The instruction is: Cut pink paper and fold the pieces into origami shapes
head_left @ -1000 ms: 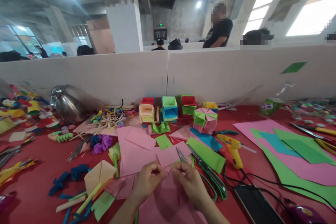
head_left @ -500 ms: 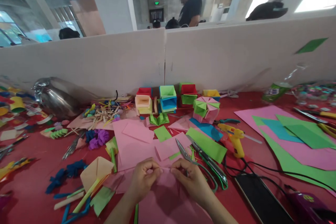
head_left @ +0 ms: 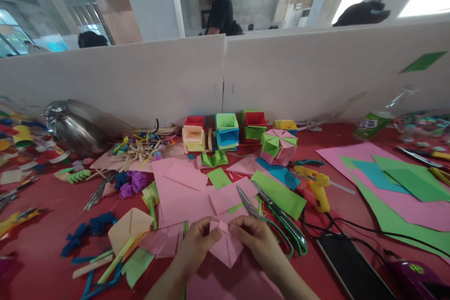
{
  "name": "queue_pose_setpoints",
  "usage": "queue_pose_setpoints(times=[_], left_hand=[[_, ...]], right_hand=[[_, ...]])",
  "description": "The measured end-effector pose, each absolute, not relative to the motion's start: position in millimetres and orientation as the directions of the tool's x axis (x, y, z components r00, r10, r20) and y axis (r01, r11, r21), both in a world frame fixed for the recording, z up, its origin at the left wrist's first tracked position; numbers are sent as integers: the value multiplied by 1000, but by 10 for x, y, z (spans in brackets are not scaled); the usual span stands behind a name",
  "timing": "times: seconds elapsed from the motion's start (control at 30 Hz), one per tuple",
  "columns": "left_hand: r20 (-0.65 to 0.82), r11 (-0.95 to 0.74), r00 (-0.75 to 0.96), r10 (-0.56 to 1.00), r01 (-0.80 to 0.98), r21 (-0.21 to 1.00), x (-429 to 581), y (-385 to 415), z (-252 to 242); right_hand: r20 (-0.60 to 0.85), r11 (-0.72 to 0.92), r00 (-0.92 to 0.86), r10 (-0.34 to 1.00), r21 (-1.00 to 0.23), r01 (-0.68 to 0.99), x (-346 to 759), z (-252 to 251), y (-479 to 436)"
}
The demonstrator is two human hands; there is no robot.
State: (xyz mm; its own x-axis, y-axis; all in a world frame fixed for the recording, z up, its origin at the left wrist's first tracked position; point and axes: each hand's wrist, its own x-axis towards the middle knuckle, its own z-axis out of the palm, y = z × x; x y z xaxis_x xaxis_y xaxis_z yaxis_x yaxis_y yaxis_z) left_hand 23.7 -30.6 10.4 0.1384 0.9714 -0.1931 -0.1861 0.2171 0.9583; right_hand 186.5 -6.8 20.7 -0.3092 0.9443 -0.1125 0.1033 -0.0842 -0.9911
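Note:
Both my hands pinch a small folded pink paper piece [head_left: 225, 246] low in the middle of the view. My left hand [head_left: 196, 243] grips its left edge with curled fingers. My right hand [head_left: 255, 241] grips its right edge the same way. The piece hangs as a downward point between them, lifted off a larger pink sheet [head_left: 228, 283] below. Green-handled scissors [head_left: 267, 218] lie just right of my right hand. Loose pink sheets [head_left: 183, 192] lie just beyond my fingers.
Folded paper boxes [head_left: 227, 133] and a pink-green folded ball [head_left: 278, 146] stand by the white partition [head_left: 225, 79]. A yellow glue gun [head_left: 316, 187], a phone [head_left: 348, 267], cables and large coloured sheets [head_left: 404, 192] lie right. A steel kettle [head_left: 75, 126], sticks and paper scraps lie left. A person stands behind the partition.
The pink piece has come up off the sheet and now shows as a folded point between my fingers. The person behind the partition has moved left.

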Motion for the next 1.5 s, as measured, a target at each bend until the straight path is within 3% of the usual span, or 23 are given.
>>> queue_pose_setpoints(times=[0.17,0.33,0.57,0.8,0.97,1.13,1.27,1.37,1.5], left_hand=[[-224,221,17,975,-242,945,242,-288,164],[-208,205,21,978,-294,933,293,-302,223],[-38,14,-124,992,-188,982,306,-346,272],[140,-139,71,988,-11,990,294,-275,752],[277,-290,148,949,76,954,221,-62,1066],[417,-448,206,885,138,883,192,75,1159],[466,-497,175,867,244,833,180,154,1111],[510,-488,94,855,477,731,167,200,1050],[562,-471,20,827,569,673,207,210,991]], right_hand=[[-54,-22,-306,950,-994,107,1862,247,-83],[9,46,-267,964,-990,132,1836,244,-106],[235,237,-35,971,-949,209,1863,272,-155],[565,590,-171,807,-778,218,1759,674,-213],[493,550,-350,796,-832,79,1766,1093,24],[339,440,-557,758,-896,53,1869,1403,287],[277,371,-522,807,-925,82,1828,1348,348],[417,522,-340,843,-786,331,1747,1212,349],[642,607,-225,733,-468,642,1668,1076,345]])
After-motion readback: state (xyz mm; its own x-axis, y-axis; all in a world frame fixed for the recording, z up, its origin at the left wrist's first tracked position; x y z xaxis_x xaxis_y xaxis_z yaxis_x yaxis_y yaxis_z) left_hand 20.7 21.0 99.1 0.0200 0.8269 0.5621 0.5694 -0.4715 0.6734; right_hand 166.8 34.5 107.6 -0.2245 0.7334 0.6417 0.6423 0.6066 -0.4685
